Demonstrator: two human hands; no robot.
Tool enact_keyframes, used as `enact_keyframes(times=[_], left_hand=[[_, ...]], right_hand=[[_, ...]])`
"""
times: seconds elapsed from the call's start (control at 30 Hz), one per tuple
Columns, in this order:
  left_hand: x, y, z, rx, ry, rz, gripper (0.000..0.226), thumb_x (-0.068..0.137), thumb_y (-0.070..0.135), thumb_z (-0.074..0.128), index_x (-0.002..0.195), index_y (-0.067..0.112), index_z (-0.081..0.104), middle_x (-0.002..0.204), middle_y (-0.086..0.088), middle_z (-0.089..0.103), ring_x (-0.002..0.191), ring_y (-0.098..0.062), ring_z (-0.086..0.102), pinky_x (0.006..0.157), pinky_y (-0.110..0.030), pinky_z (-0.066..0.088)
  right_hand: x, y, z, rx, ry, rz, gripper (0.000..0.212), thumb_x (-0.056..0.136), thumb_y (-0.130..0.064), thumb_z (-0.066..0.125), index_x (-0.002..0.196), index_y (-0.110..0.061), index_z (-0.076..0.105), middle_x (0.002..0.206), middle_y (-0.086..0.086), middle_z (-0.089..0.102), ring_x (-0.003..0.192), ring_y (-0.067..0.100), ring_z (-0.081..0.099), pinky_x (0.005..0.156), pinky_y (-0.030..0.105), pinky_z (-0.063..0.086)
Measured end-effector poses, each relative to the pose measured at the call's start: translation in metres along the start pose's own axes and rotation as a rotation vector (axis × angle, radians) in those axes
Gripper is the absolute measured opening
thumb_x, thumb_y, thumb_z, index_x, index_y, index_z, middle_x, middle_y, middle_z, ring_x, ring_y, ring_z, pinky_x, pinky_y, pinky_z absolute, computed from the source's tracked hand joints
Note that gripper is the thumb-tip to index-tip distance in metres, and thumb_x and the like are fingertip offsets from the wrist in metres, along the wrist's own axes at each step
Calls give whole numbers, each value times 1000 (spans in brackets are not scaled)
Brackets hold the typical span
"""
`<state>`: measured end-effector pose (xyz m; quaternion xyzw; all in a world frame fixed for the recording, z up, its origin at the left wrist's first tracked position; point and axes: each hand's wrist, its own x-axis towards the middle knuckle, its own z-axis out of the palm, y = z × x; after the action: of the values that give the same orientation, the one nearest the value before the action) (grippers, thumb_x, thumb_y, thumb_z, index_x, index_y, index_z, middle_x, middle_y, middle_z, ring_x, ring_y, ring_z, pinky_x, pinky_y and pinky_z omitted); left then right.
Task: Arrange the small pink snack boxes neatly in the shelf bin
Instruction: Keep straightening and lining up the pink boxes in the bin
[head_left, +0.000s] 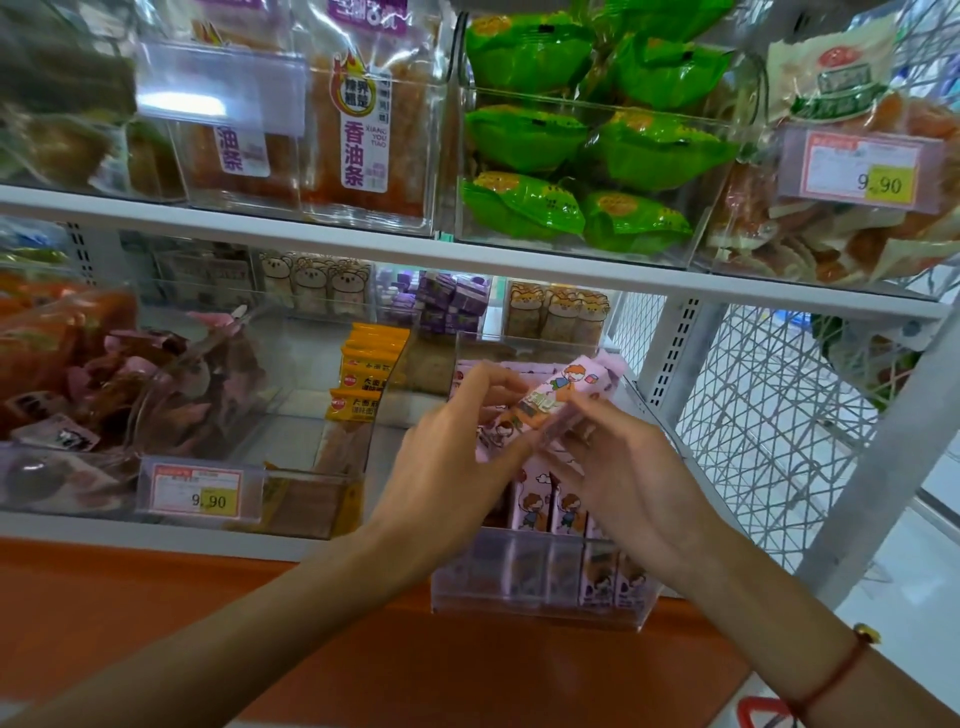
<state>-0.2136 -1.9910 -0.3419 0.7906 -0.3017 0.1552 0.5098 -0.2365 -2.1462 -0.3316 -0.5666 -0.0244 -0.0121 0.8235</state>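
Note:
A clear plastic bin (540, 603) stands at the front of the lower shelf and holds several small pink snack boxes (550, 512) upright in a row. Above the bin, one pink snack box (563, 392) with a cartoon child on it is lifted and tilted. My left hand (457, 462) grips its lower left end. My right hand (623, 467) pinches its lower right side. More pink boxes lie behind, at the back of the bin (608, 364). My hands hide the middle of the bin.
Yellow snack packs (363, 374) sit in the bin to the left, with a 9.90 price tag (200, 491) further left. The white upper shelf edge (467, 260) hangs over the bin. A wire mesh panel (769, 426) closes the right side. An orange ledge (311, 623) runs below.

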Motion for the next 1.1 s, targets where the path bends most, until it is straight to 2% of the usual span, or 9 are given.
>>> enact_keyframes(times=[0.1,0.2,0.33,0.47,0.6,0.73,0.9,1.0,1.1], left_hand=[[1,-1,1,88,-21,32,23,93,28,60,112,36,51,113,19,62,99,5,59,86,-27,54],[2,-3,3,207,25,119,33,86,31,67,115,34,54,119,21,54,105,3,51,85,-16,45],[4,-3,2,217,47,134,35,82,41,65,115,33,54,108,24,58,97,6,54,80,-14,46],[9,1,-2,-57,-27,-33,35,89,41,56,122,31,56,109,21,65,96,7,61,75,-14,52],[13,9,-6,-462,-190,-295,17,86,39,56,90,30,70,85,0,73,78,-13,71,61,-13,53],[14,9,-7,-539,-288,-501,27,81,44,59,83,21,74,84,0,76,75,-10,72,59,-12,51],[14,4,-6,-408,-277,-357,21,91,25,59,111,24,65,97,7,73,87,0,68,67,-7,51],[14,1,-8,-350,-177,-222,28,86,12,65,107,29,56,108,12,65,98,5,62,78,-5,48],[12,1,-9,-343,-128,-158,31,85,9,66,105,28,53,109,12,63,100,6,60,77,-4,45]], right_hand=[[0,-1,0,-49,22,-37,14,91,-19,55,88,-8,62,87,9,66,92,21,65,90,37,50],[-3,3,3,-170,137,-142,34,78,-25,66,106,-8,63,98,7,72,98,19,68,87,34,55],[-6,3,7,-314,204,-232,49,65,-35,72,109,-16,62,101,-1,73,97,13,69,89,36,55],[-7,-3,6,-442,184,-264,55,70,-42,67,121,-22,60,104,-4,72,93,8,69,82,30,55],[-7,-6,1,-422,217,-165,52,71,-48,63,115,-21,64,81,-6,72,67,5,67,63,20,49],[-3,-3,0,-376,240,-88,49,81,-51,60,118,-19,61,97,5,70,76,10,65,68,25,46],[-4,-6,-2,-434,158,-252,29,91,-31,55,120,-30,53,106,5,69,86,7,68,60,13,50],[-7,-5,0,-543,-7,-401,31,94,-19,54,116,-39,49,116,2,63,105,7,62,74,13,51],[-7,-4,-1,-543,-77,-458,33,94,-13,54,118,-35,47,120,5,61,111,11,59,80,19,52]])
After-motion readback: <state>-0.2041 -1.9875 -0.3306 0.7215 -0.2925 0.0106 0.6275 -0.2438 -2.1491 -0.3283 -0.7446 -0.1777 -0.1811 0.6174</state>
